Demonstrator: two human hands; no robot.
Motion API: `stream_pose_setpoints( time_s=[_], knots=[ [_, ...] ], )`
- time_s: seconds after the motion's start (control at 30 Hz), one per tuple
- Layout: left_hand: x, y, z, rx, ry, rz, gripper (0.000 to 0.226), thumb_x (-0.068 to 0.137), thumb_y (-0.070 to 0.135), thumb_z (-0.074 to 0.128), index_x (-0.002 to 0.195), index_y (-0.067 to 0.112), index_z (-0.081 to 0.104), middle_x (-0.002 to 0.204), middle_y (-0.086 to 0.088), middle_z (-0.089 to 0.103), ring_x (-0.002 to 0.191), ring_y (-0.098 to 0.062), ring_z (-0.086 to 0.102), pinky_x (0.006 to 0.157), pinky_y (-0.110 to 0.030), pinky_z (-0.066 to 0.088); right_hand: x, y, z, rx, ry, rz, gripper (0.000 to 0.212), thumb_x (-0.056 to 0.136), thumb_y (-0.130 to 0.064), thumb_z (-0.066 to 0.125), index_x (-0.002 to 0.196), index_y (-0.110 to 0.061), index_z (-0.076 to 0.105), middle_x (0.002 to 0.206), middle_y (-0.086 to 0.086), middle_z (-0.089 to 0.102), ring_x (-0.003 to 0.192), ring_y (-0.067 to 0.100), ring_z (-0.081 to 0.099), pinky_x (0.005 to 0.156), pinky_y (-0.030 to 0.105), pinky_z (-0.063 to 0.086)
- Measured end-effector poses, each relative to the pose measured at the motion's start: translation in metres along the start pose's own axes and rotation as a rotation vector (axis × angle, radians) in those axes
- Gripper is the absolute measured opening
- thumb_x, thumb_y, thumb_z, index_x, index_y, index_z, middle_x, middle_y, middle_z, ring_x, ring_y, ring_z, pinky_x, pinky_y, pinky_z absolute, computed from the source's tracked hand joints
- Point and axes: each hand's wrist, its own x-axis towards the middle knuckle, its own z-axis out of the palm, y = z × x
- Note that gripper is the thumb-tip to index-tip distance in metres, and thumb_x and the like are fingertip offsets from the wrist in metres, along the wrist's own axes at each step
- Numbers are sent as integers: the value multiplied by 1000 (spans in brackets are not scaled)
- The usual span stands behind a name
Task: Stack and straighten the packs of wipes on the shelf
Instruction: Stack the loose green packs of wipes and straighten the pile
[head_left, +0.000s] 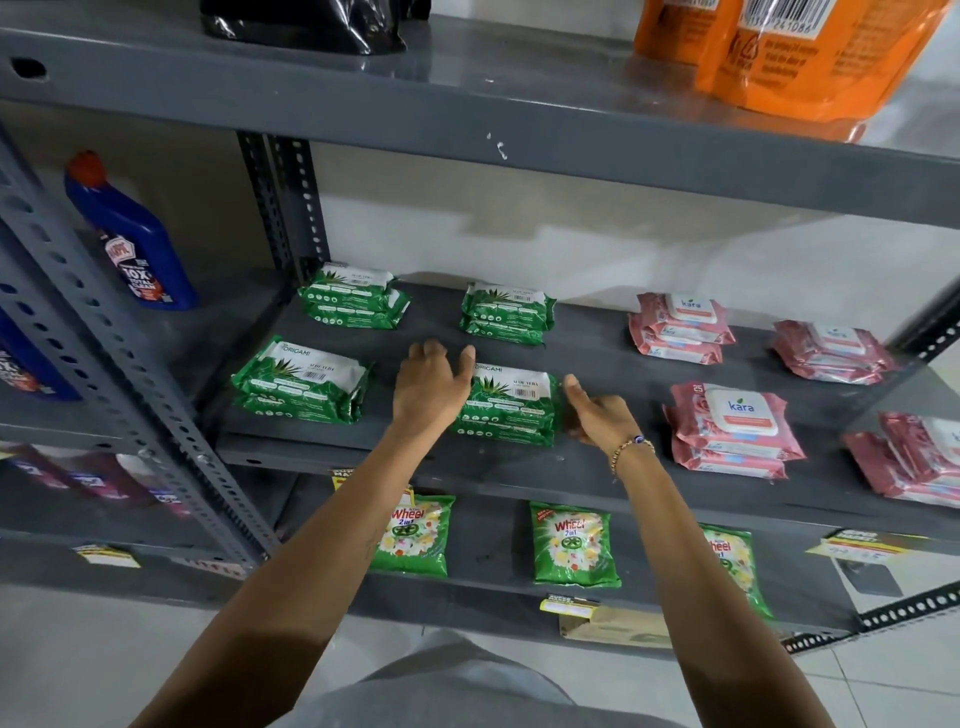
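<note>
On the grey middle shelf (587, 467) lie several stacks of green wipes packs and pink wipes packs. A front green stack (514, 410) sits between my hands. My left hand (431, 387) hovers at its left side with fingers spread, holding nothing. My right hand (597, 415) is at its right edge, fingers loosely open, thumb near the pack. Other green stacks lie at front left (301, 384), back left (356, 304) and back middle (506, 314). Pink stacks sit at the right, front (732, 431) and back (678, 330), with more at the far right (831, 353).
Green detergent pouches (571, 545) lie on the shelf below. A blue bottle (132, 239) stands on the neighbouring rack at left. Orange bags (789, 47) and a black bag (306, 23) rest on the top shelf. Perforated steel uprights (283, 208) frame the bay.
</note>
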Motion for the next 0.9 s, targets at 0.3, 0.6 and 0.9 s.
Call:
stream_pose_setpoints(
  time_s=[0.3, 0.6, 0.9],
  knots=[
    [-13, 57, 47, 293, -106, 303, 60, 101, 38, 23, 146, 1, 34, 155, -15, 33, 147, -28, 21, 120, -46, 9, -4, 18, -121, -458, 497, -274, 36, 98, -28, 39, 107, -1, 61, 116, 26, 62, 102, 46, 58, 85, 43, 45],
    [-17, 50, 60, 451, -164, 278, 61, 101, 37, 18, 152, 3, 21, 161, -11, 19, 150, -25, 9, 122, -40, 4, 17, 67, -136, -795, 280, -228, 51, 101, -36, 18, 148, -19, 26, 158, 0, 23, 146, 23, 15, 116, 43, 10],
    [-19, 51, 66, 527, -83, 281, 70, 94, 38, 8, 149, -1, 27, 158, -15, 28, 148, -29, 18, 121, -40, 8, 24, 78, -136, -811, 340, -306, 52, 100, -33, 20, 147, -13, 29, 154, 6, 32, 144, 28, 22, 115, 47, 16]
  ],
)
